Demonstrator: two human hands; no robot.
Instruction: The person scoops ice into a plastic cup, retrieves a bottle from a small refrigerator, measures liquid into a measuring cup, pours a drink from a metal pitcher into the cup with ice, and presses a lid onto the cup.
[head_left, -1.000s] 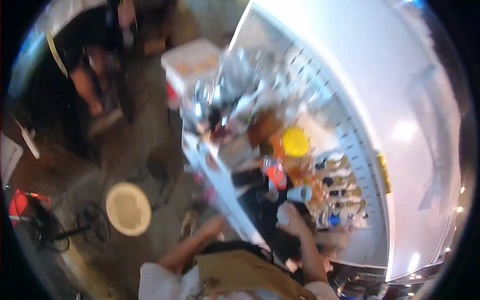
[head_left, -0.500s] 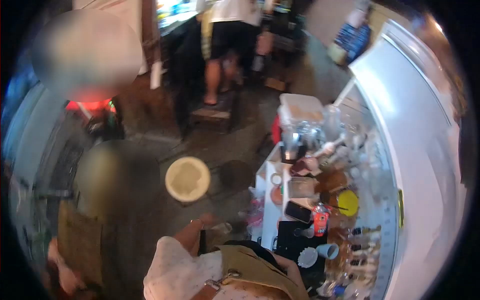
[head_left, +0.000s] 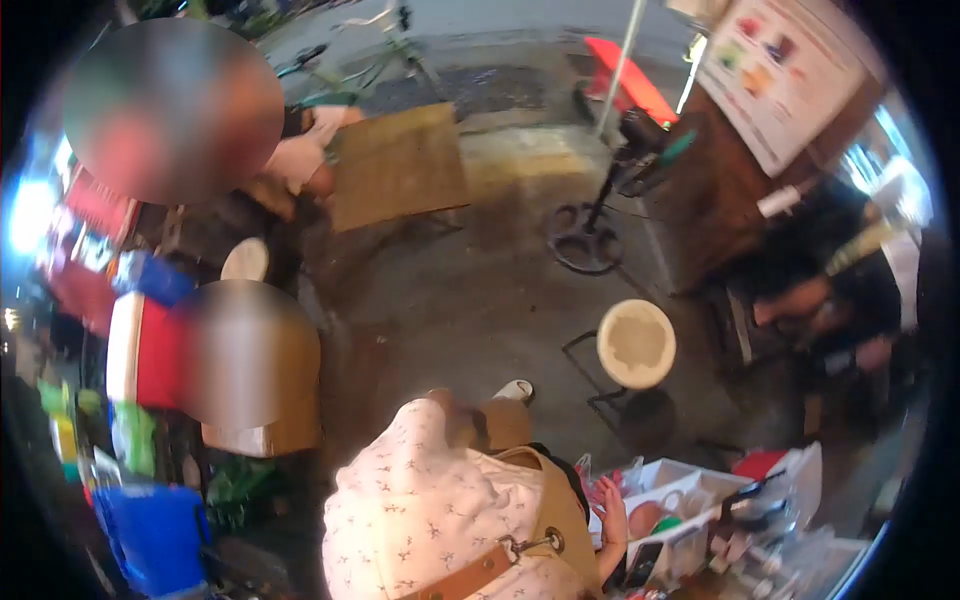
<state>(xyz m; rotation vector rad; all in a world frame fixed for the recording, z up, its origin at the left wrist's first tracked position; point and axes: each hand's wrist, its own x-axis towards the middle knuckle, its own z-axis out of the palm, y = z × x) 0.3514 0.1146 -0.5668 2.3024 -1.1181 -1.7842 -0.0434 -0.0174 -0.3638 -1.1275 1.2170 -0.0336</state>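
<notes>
My right hand [head_left: 611, 512] is at the lower right, beside a white divided box [head_left: 665, 487]. Its fingers are stretched out and slightly apart, holding nothing that I can see. Whether they touch the box I cannot tell. My left hand [head_left: 455, 420] is a blur in front of my body, past the patterned sleeve [head_left: 390, 455]; its fingers do not show. A tan apron [head_left: 553, 515] with a brown leather strap [head_left: 470, 572] covers my front. Next to the box lies a dark phone [head_left: 645, 562].
A round-topped stool [head_left: 636, 344] stands ahead. Farther off are a wooden table [head_left: 400, 165], a person's arm [head_left: 305, 160], a bicycle [head_left: 370, 60] and a pedestal base [head_left: 583, 240]. To the left are a cardboard box [head_left: 290, 400] and a blue bin [head_left: 152, 535]. Another person bends at the right.
My view has swung left, so the stool and the cluttered counter sit farther right. The table, the bicycle and the blue bin have come into view. My right hand's fingers now show.
</notes>
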